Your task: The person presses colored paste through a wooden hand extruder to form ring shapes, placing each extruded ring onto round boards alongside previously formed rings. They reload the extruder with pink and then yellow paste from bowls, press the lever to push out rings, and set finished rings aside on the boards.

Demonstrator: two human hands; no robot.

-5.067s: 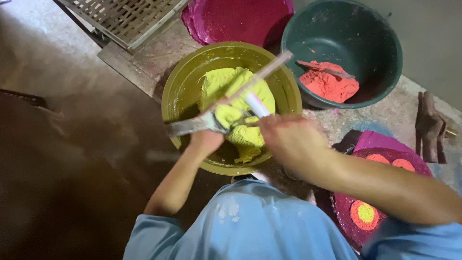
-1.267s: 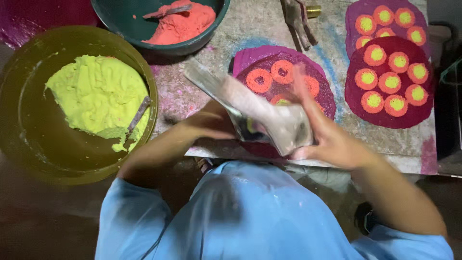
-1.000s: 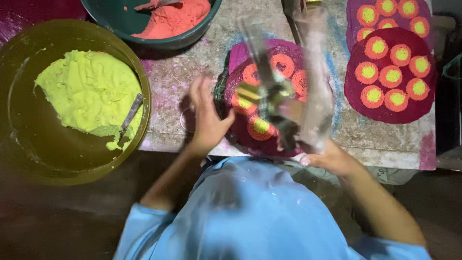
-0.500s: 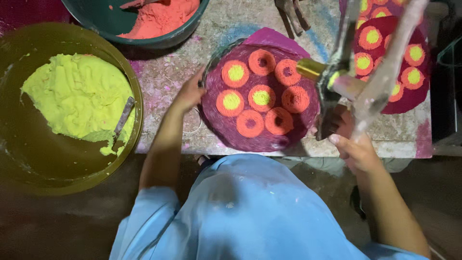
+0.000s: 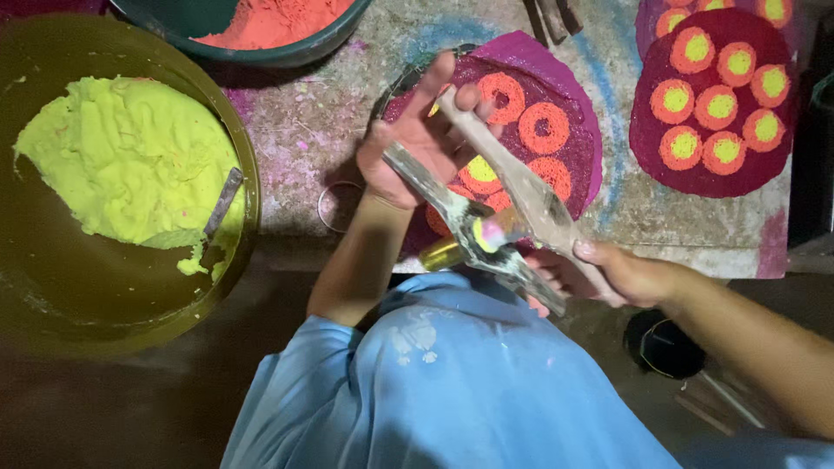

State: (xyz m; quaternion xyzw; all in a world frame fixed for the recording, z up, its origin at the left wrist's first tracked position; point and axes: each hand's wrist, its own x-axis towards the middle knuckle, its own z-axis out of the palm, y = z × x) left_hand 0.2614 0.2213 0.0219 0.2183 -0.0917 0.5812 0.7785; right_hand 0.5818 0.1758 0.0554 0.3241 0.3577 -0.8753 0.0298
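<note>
Yellow powder clung to the middle of a hinged, tong-like metal tool (image 5: 482, 239), which was gripped at its lower handles by the right hand (image 5: 599, 276), fingers clenched around them. Its two long arms were spread upward, and their upper ends were steadied by the left hand (image 5: 417, 143), whose fingers were laid against both arms in a loose grasp. A small brass-coloured cylinder (image 5: 443, 254) was seen just beside the hinge. The tool was held above a round purple disc (image 5: 569, 143) patterned with orange rings, several of them filled with yellow centres, which lay near the front edge of the powder-stained tabletop (image 5: 304, 148). A second finished disc (image 5: 651, 130) lay toward the right edge. At the left, a large olive bowl (image 5: 248, 174) of yellow-green powder (image 5: 122, 161) with a metal scraper (image 5: 221, 204) stuck in it was seen, and a dark green bowl (image 5: 287, 54) of orange powder (image 5: 261, 22) at the back.

By judgement, the filling of ring centres with yellow was in hand, with some rings left unfilled. The tool's loaded middle would have needed to be lowered squarely over an empty ring before its arms were worked.
</note>
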